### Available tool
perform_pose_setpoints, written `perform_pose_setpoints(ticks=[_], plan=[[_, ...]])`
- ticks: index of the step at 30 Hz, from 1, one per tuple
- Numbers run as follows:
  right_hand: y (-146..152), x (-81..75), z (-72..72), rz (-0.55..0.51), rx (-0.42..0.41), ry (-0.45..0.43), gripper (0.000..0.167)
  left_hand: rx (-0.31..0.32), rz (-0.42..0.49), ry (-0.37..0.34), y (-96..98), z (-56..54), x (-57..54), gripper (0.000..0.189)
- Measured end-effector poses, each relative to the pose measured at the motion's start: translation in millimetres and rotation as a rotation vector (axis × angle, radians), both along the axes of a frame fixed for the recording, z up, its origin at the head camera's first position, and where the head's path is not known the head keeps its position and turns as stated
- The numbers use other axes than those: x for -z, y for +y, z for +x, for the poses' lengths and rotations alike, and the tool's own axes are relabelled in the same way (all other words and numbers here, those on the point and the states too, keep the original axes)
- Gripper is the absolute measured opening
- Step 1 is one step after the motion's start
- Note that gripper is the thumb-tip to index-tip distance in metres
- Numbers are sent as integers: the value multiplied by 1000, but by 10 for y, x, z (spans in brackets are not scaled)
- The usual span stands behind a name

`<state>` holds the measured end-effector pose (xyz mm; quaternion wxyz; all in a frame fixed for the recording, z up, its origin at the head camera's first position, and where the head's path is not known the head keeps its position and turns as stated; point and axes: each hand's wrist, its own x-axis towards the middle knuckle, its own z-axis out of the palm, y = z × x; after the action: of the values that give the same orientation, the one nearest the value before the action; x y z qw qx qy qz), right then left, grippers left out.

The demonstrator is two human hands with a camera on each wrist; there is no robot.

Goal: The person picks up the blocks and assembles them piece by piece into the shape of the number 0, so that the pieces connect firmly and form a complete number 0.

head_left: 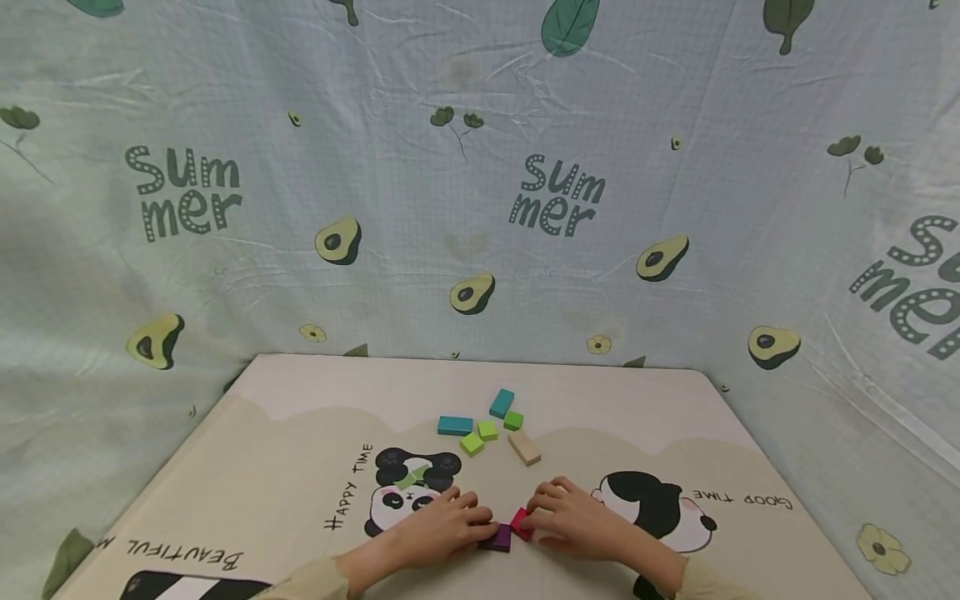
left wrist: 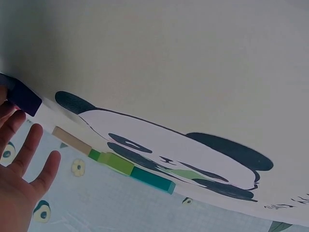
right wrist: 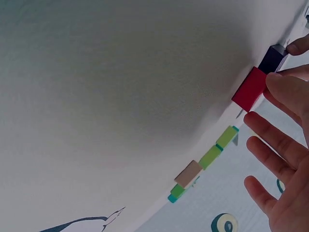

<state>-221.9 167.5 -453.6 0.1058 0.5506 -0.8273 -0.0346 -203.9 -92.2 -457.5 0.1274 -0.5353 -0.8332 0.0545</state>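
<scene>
Pinching purple block [head_left: 498,540] in the left hand [head_left: 442,529], at six o'clock on the counter [head_left: 285,458]! Pinching red block [head_left: 519,524] in the right hand [head_left: 572,521], just beside purple at two o'clock, with green cubes [head_left: 487,431] beyond at twelve.

Table [head_left: 285,467]: pale pink at the far end, beige nearer, printed with pandas and lettering; far corners rounded.
Blue blocks: one [head_left: 455,426] lying crosswise, one [head_left: 502,403] slanted, farthest back.
Green blocks: two [head_left: 472,443] [head_left: 487,430] side by side right of the crosswise blue, a third [head_left: 513,420] just in front of the slanted blue.
Tan block [head_left: 524,447]: slanted, before the third green.
Purple block [head_left: 498,540]: near side, well apart from that cluster.
Red block [head_left: 521,525]: just right of purple.
</scene>
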Motion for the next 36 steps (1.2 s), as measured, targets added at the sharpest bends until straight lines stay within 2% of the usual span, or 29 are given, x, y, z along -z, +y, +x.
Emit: perform_pose_setpoints(ticks=[9,20,29,36], plan=[[-8,-4,25,30,32,-22,29,9,15,17,-6,-11,20,30],[-23,-20,16,21,14,-10,31,21,24,28,-13,-8,17,30],[-31,-8,9,16,-29,-42,26,7,8,6,-16,3,3,32],[-27,-12,-21,-8,-54,-47,24,-29,7,-41,-59,26,7,40]])
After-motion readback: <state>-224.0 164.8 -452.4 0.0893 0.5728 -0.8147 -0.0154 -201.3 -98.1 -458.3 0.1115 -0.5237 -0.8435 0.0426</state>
